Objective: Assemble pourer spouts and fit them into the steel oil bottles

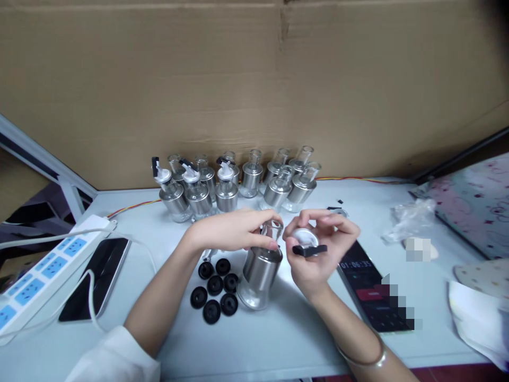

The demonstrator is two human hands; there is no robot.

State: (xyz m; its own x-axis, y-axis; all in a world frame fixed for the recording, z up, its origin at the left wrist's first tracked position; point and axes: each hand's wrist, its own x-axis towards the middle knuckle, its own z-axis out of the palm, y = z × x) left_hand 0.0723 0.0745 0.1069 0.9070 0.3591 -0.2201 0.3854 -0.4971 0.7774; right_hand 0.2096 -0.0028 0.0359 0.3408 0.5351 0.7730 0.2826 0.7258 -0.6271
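My left hand is closed around the neck of a glass bottle with a steel sleeve, which leans slightly to the right over the table. Beside it, my right hand has its fingers curled round a silver-white pourer cap with a black lever, turned toward me. The cap is apart from the bottle's mouth. Left of the bottle base lie several round black rubber stoppers. Behind my hands stand several like bottles; three in the front left carry pourer caps.
A white power strip with cables and a dark phone lie at the left. On the right are a phone showing a timer, a crumpled plastic bag and a patterned box. A cardboard wall closes off the back.
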